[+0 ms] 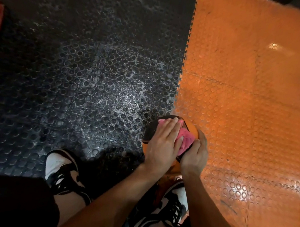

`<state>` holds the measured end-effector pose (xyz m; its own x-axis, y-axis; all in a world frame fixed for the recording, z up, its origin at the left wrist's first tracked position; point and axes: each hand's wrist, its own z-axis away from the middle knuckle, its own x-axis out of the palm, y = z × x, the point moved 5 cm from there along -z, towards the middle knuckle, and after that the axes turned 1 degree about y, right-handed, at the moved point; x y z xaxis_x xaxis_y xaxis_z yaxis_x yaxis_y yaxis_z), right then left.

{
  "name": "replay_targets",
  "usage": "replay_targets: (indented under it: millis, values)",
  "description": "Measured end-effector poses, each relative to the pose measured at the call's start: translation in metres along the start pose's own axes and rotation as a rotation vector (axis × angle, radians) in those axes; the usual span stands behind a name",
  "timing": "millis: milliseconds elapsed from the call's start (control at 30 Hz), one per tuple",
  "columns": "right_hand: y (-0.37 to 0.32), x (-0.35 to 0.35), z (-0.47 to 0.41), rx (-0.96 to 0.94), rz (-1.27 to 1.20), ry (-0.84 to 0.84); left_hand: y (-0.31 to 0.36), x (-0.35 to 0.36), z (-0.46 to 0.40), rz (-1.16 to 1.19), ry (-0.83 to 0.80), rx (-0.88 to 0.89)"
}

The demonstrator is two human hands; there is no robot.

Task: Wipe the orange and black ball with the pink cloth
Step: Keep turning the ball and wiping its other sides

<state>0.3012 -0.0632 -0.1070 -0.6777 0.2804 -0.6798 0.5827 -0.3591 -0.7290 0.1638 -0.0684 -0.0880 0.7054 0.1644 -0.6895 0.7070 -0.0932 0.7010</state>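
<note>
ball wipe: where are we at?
Done: pink cloth is already on the orange and black ball, which is held off the floor. In hand: left hand presses the cloth flat against the ball; right hand grips the ball's side. Left: can't tell how much surface is wiped; the underside is hidden.

Bare forearms, black shorts point(9, 200), black-and-white lace-up sneakers point(63, 172), no socks showing.
</note>
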Motion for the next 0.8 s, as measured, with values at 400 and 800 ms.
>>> replay_targets:
  millis: [400,800]
  values:
    - [-0.011,0.009,-0.048,0.254,0.077,-0.114,-0.098,0.013,-0.073,0.455,-0.245,-0.900]
    - [-0.052,0.043,-0.090,-0.185,0.365,-0.462,-0.049,0.011,0.027,0.500,0.350,-0.771]
